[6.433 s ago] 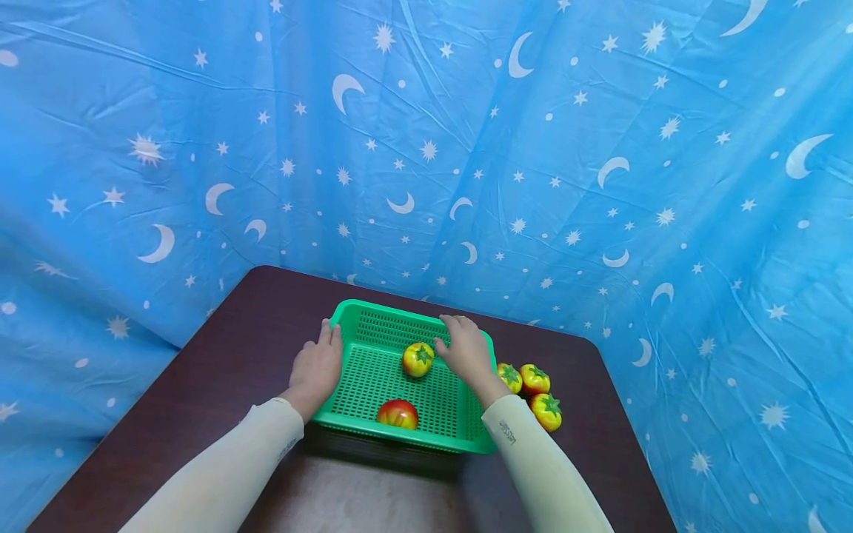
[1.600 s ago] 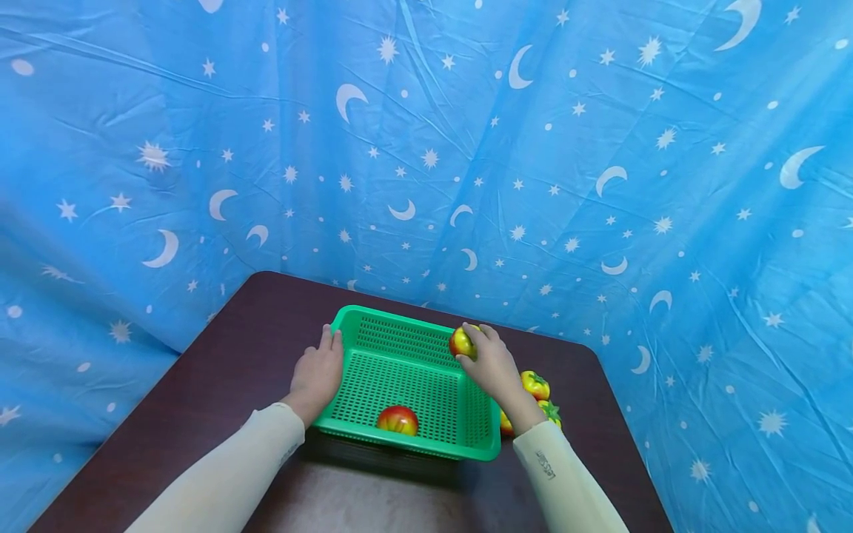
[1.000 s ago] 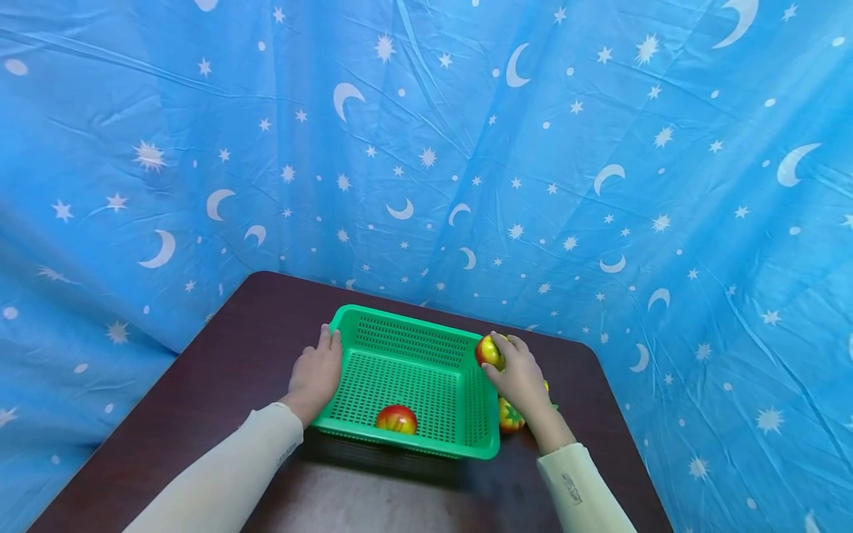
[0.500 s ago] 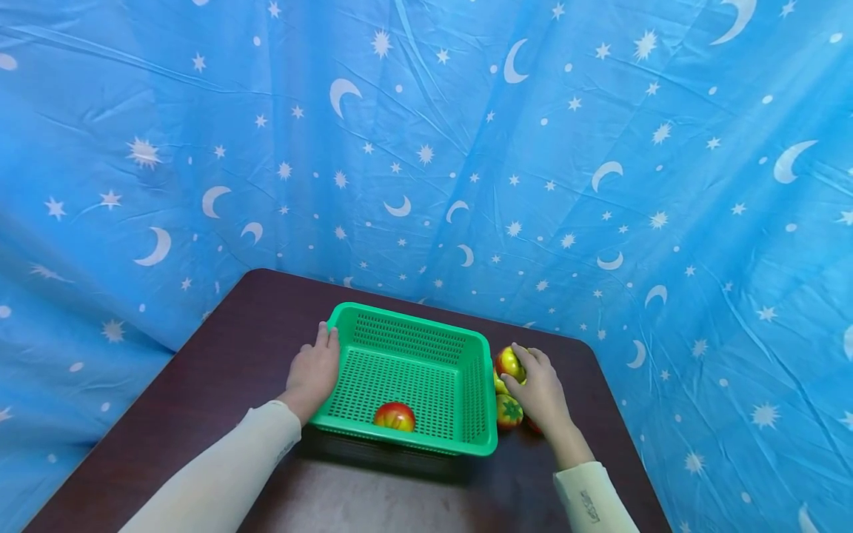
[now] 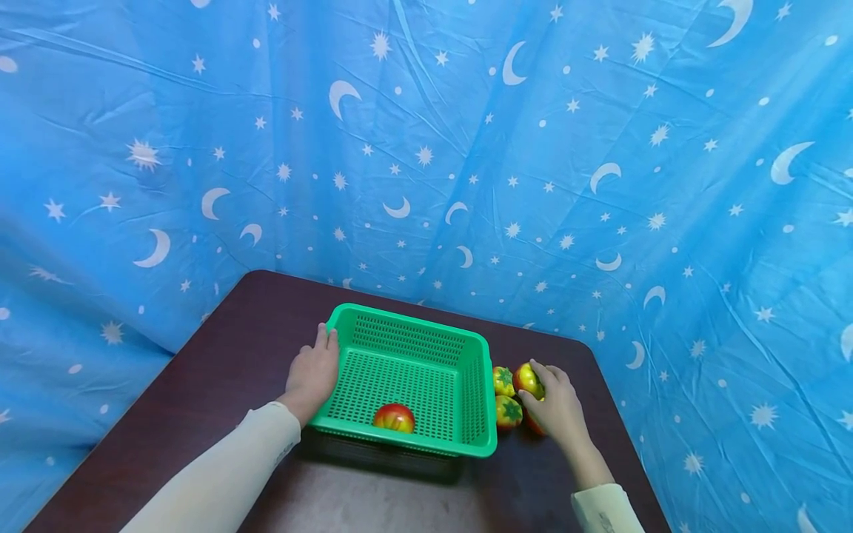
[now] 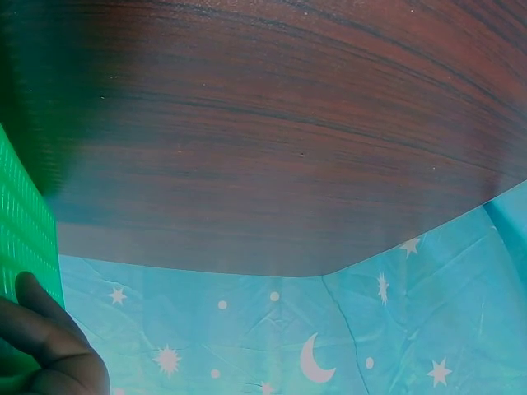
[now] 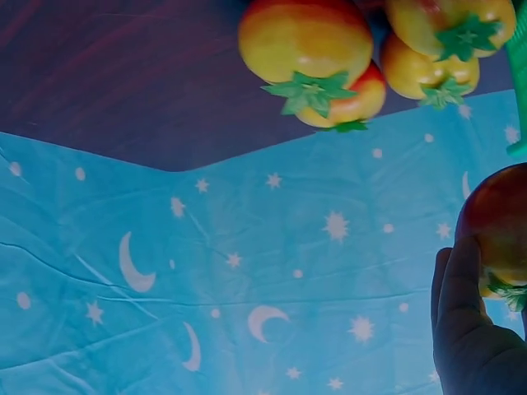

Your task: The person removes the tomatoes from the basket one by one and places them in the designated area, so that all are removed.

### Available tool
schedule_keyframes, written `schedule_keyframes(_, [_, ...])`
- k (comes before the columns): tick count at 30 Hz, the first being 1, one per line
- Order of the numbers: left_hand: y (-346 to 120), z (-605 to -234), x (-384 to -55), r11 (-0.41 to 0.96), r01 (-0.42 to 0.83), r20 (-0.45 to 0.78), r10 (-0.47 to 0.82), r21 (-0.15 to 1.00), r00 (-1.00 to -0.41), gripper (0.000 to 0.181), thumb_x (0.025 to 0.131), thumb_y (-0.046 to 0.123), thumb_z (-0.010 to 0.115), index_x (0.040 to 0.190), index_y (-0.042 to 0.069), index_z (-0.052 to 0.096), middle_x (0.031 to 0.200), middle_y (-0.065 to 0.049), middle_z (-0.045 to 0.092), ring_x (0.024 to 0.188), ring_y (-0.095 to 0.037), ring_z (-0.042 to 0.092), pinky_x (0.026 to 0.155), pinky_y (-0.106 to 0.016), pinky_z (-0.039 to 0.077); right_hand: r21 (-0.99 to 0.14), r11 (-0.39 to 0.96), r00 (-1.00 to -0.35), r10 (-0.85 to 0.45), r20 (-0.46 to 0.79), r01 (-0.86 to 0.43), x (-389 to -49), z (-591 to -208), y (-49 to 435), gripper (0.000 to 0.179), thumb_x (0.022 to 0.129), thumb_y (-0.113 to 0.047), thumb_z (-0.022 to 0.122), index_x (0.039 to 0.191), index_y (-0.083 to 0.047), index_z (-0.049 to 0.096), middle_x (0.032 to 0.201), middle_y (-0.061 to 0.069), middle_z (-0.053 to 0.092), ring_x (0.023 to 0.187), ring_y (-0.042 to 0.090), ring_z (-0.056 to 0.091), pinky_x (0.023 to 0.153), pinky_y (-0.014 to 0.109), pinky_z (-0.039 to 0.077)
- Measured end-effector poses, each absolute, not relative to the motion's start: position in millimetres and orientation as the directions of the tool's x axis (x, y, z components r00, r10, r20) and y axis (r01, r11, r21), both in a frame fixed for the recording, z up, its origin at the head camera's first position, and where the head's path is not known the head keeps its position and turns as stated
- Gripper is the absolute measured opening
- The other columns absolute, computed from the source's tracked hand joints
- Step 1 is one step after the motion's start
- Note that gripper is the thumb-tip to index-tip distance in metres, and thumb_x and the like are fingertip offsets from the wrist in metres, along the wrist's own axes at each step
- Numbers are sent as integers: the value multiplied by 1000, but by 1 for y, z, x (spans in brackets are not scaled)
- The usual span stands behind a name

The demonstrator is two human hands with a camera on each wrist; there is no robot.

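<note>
My right hand holds a red-and-yellow toy tomato with a green star-shaped top, fingers round its sides. It is to the right of the green plastic basket, among other toy tomatoes on the table. In the right wrist view, the held tomato is at the right edge with my fingers against it. My left hand rests along the basket's left side, fingers stretched along the rim. The left wrist view shows fingers against the basket wall. One toy tomato lies in the basket near its front wall.
The dark brown wooden table carries the basket. Several toy tomatoes stand close together just beyond the basket's right wall, partly covered by my right hand. A blue curtain with white moons and stars surrounds the table's far edges.
My right hand has taken a toy tomato from the basket, carried it over the right rim and lowered it beside the others. My left hand has stayed at the basket's left side.
</note>
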State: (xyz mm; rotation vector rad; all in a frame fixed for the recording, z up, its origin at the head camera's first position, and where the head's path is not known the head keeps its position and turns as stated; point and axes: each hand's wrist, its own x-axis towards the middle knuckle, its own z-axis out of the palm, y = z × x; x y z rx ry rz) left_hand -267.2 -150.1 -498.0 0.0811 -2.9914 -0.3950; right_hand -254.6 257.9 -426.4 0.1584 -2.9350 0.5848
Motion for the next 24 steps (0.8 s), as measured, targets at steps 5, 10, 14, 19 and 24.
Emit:
schedule_keyframes(5, [-150,-498,-268,963,-35,115,-68,266,-991,63,98,-8,50,156,0,29,163,-28,23,94,-38,61,73,-46,58,-360,925,-986,-69,154,-121,-252,-432,263,64,92,-24,70,149,-6,48,145,30,47,127,49,52,102,64,47])
schedule_keyframes(10, [-149,-498,-267,971,-41,104,-66,234,-992,62,98,-10,48,156,-1,30,163,-28,24,91,-38,61,67,-43,56,-365,927,-991,-49,124,-91,-249,-439,265,64,92,-25,70,149,-7,47,146,30,45,126,49,51,102,65,46])
schedule_keyframes(14, [-149,-497,-267,971,-54,91,-78,235,-993,62,98,-10,47,156,0,29,163,-27,23,93,-38,60,68,-43,57,-369,925,-992,-48,119,-89,-246,-442,266,64,92,-25,70,149,-6,47,145,30,46,126,49,51,102,64,47])
schedule_keyframes(19, [-148,-497,-268,969,-56,89,-80,243,-993,64,96,-11,50,156,-1,28,163,-28,22,90,-37,60,69,-44,57,-368,925,-990,-49,129,-94,-239,-449,269,63,91,-25,71,147,-6,50,144,29,48,125,47,52,101,64,47])
schedule_keyframes(24, [-149,-496,-267,968,-48,98,-75,247,-992,64,96,-11,50,156,-2,29,163,-29,22,91,-38,60,69,-45,57,-388,919,-994,-34,104,-72,-234,-459,269,63,89,-24,72,146,-6,52,143,28,48,125,46,53,101,64,47])
